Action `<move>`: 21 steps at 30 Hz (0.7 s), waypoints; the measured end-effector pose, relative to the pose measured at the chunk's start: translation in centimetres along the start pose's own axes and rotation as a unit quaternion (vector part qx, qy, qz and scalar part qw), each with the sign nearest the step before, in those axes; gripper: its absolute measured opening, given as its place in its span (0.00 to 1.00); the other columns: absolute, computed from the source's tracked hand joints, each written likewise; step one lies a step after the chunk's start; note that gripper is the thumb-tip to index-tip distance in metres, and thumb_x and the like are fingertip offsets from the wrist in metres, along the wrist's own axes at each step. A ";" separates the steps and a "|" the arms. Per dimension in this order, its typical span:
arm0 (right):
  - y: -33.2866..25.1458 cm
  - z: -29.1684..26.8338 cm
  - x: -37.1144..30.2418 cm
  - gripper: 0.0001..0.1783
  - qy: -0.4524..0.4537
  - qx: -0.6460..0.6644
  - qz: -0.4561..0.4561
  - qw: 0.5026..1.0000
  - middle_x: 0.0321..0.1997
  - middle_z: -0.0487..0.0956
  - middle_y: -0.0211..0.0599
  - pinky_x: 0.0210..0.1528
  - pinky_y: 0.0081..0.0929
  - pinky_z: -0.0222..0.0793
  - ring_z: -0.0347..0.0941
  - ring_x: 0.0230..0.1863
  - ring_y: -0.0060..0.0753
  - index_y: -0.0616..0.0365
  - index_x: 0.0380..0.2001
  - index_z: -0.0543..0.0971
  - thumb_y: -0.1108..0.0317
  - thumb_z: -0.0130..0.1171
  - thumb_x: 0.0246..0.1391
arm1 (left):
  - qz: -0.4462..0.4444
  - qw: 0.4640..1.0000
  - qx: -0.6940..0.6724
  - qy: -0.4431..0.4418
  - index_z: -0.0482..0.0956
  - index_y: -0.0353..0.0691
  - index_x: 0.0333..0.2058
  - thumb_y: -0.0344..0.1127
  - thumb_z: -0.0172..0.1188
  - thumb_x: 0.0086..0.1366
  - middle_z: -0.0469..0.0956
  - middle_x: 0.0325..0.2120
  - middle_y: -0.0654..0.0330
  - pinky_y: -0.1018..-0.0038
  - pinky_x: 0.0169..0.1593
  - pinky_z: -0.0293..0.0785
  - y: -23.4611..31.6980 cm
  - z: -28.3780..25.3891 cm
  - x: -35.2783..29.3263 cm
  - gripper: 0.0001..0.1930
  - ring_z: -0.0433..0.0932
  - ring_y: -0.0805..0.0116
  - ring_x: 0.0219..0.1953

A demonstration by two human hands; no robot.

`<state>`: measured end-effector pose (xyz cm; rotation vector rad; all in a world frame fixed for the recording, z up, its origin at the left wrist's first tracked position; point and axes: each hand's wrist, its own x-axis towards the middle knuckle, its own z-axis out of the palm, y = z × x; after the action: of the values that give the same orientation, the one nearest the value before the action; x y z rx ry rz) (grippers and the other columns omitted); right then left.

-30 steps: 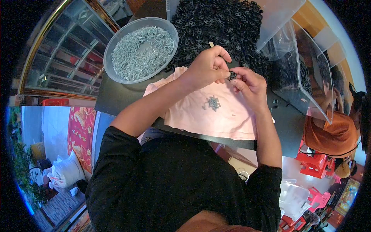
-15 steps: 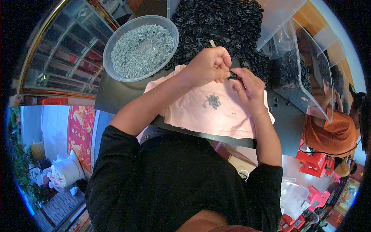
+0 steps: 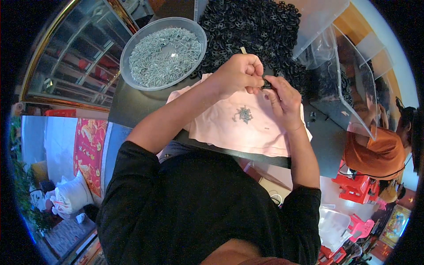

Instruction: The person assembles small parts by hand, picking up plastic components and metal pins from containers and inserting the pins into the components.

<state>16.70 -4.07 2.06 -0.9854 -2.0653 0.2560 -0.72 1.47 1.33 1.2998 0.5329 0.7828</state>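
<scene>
My left hand (image 3: 244, 76) is closed in a pinch, its thumb and fingertips meeting those of my right hand (image 3: 285, 98) above a pink cloth (image 3: 212, 128). Between the fingertips is a small black plastic piece (image 3: 266, 83), mostly covered; the right thumb and forefinger grip it. Whatever the left fingertips pinch against it is hidden. On the cloth below my hands lies a little heap of small silvery screws (image 3: 244, 115), with a single one apart to its right. Behind my hands spreads a large pile of black plastic pieces (image 3: 247, 26).
A round translucent tub (image 3: 125, 70) of silvery screws stands at the far left of the dark table (image 3: 132, 104). To the right are clear plastic bins (image 3: 342, 88) and a few loose black bits (image 3: 312, 115). Beyond them sits another person in an orange top (image 3: 375, 152).
The view has shifted slightly. My hands stay together over the cloth, with only a small shift of the fingers around the black piece.
</scene>
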 end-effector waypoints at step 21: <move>0.1 0.3 -0.3 0.14 -0.038 0.024 0.028 0.999 0.26 0.72 0.44 0.26 0.27 0.67 0.70 0.24 0.38 0.65 0.36 0.72 0.77 0.56 0.42 | -0.025 1.000 -0.011 -0.013 0.67 0.35 0.24 0.21 0.57 0.46 0.70 0.15 0.62 0.83 0.19 0.64 0.5 -0.1 -0.1 0.08 0.71 0.76 0.16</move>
<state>16.68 -4.14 1.67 -1.0201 -2.0913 0.3749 -0.98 1.46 1.78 1.2696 0.5328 0.7274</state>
